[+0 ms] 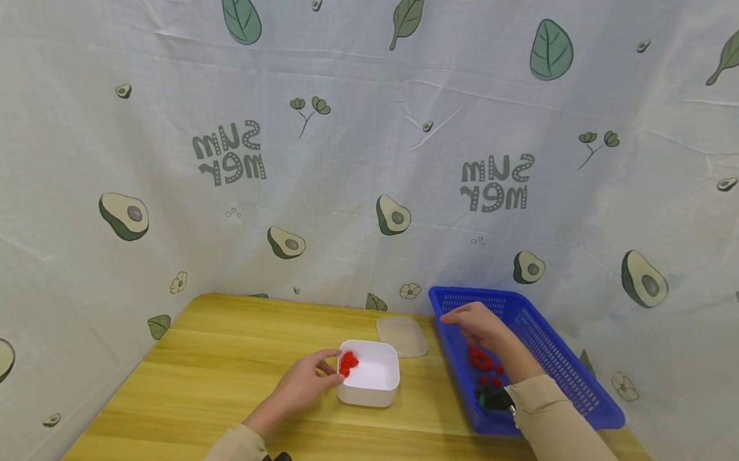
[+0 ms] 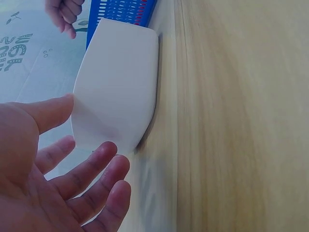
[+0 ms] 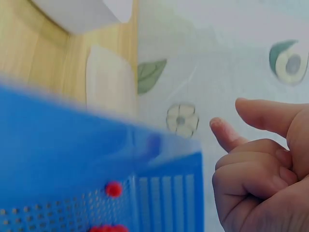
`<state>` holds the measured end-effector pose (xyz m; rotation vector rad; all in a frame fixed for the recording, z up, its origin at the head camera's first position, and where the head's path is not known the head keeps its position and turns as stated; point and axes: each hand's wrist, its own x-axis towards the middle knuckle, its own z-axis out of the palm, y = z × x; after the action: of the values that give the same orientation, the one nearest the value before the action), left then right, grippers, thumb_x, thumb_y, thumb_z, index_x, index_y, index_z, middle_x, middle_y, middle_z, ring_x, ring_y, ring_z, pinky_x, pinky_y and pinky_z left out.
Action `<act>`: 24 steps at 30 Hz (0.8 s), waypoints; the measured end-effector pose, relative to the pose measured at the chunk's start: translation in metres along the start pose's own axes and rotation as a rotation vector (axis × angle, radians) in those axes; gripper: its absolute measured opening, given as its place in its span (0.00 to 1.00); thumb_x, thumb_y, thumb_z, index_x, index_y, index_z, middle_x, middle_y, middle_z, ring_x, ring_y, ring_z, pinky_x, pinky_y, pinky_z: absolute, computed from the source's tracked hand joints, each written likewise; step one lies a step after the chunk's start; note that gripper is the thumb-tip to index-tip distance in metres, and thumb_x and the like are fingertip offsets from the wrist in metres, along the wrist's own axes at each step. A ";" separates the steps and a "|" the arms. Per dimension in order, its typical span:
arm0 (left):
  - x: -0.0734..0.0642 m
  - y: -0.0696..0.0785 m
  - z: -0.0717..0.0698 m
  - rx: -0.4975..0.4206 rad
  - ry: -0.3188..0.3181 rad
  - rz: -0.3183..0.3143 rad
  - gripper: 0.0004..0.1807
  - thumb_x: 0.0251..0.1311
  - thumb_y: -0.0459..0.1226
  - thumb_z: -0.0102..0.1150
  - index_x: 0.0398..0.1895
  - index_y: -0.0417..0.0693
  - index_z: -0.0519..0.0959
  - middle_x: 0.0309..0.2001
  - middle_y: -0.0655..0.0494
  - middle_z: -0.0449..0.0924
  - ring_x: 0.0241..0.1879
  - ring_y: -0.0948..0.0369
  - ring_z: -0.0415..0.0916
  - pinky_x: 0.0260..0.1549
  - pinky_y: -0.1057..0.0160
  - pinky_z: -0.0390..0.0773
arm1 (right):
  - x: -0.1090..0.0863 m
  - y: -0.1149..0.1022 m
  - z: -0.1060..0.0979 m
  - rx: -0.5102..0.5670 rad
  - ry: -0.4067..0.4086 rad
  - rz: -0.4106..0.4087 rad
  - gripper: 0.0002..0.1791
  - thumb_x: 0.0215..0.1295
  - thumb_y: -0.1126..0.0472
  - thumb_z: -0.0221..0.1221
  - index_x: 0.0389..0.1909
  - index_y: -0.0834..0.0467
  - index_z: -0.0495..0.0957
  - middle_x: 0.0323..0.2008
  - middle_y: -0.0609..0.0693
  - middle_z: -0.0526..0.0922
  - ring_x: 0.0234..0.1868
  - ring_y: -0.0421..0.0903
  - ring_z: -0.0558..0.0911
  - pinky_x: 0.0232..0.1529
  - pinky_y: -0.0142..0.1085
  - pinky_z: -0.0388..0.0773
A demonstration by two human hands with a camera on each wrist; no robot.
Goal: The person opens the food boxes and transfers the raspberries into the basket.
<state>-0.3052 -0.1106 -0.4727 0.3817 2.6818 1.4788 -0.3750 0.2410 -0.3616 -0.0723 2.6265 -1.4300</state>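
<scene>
My left hand (image 1: pixel 306 382) is at the left side of a white square box (image 1: pixel 367 395), with its fingertips right at the rim. In the left wrist view its thumb (image 2: pixel 57 110) meets the box edge and the other fingers are spread and slightly bent. Several small red balls (image 1: pixel 348 360) lie inside the box near that hand. My right hand (image 1: pixel 479 325) hovers over the far part of a blue basket (image 1: pixel 544 334). Its thumb and index finger stand apart with nothing between them, while the other fingers curl in. More red pieces (image 1: pixel 480 359) lie in the basket.
A translucent flat lid (image 1: pixel 402 335) lies on the wooden table (image 1: pixel 227 362) behind the box, left of the basket. A dark green item (image 1: pixel 491 398) sits in the basket's near end, partly behind the right wrist. A printed curtain (image 1: pixel 348 154) hangs behind the table.
</scene>
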 end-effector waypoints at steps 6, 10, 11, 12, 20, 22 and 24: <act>0.000 0.000 0.000 0.000 0.002 0.000 0.29 0.63 0.44 0.68 0.67 0.54 0.75 0.43 0.55 0.82 0.41 0.57 0.76 0.37 0.57 0.76 | -0.004 -0.013 0.019 0.033 -0.041 -0.014 0.17 0.67 0.61 0.63 0.49 0.71 0.80 0.13 0.41 0.56 0.15 0.37 0.53 0.17 0.30 0.54; 0.000 0.000 0.000 -0.006 0.002 0.000 0.29 0.63 0.44 0.68 0.67 0.53 0.75 0.43 0.55 0.82 0.41 0.57 0.76 0.37 0.57 0.76 | -0.004 -0.017 0.031 0.033 -0.053 -0.021 0.19 0.67 0.62 0.63 0.52 0.72 0.79 0.12 0.41 0.56 0.14 0.37 0.53 0.17 0.30 0.54; 0.000 0.000 -0.001 -0.007 0.001 0.001 0.29 0.63 0.44 0.68 0.67 0.53 0.75 0.43 0.55 0.82 0.42 0.57 0.76 0.37 0.57 0.76 | -0.004 -0.018 0.034 0.032 -0.053 -0.022 0.20 0.67 0.62 0.63 0.53 0.72 0.79 0.12 0.41 0.56 0.14 0.37 0.53 0.17 0.30 0.54; 0.000 0.000 -0.001 -0.008 0.001 0.001 0.29 0.63 0.44 0.68 0.67 0.52 0.74 0.43 0.55 0.82 0.41 0.56 0.76 0.37 0.57 0.76 | -0.004 -0.018 0.037 0.036 -0.052 -0.020 0.20 0.66 0.62 0.63 0.54 0.72 0.79 0.12 0.41 0.56 0.14 0.37 0.53 0.17 0.30 0.54; 0.000 0.001 -0.002 -0.012 -0.004 0.008 0.29 0.63 0.44 0.68 0.67 0.52 0.74 0.43 0.55 0.82 0.42 0.56 0.76 0.37 0.57 0.76 | -0.004 -0.022 0.060 0.020 -0.120 -0.038 0.20 0.66 0.61 0.64 0.53 0.71 0.80 0.12 0.41 0.58 0.13 0.37 0.53 0.17 0.30 0.54; 0.000 0.001 -0.001 -0.012 -0.006 0.009 0.29 0.63 0.44 0.68 0.67 0.52 0.74 0.43 0.55 0.82 0.42 0.56 0.76 0.37 0.57 0.76 | -0.002 -0.022 0.065 0.029 -0.144 -0.029 0.19 0.66 0.62 0.64 0.52 0.71 0.81 0.12 0.41 0.57 0.14 0.37 0.52 0.17 0.30 0.54; 0.000 0.001 -0.001 -0.013 -0.007 0.009 0.29 0.63 0.44 0.68 0.67 0.52 0.74 0.43 0.55 0.82 0.42 0.56 0.76 0.37 0.57 0.76 | 0.000 -0.021 0.071 0.036 -0.161 -0.020 0.18 0.66 0.62 0.64 0.51 0.70 0.81 0.12 0.42 0.57 0.13 0.37 0.52 0.16 0.30 0.53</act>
<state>-0.3053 -0.1107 -0.4717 0.3985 2.6673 1.4939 -0.3651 0.1709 -0.3818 -0.2016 2.4773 -1.4140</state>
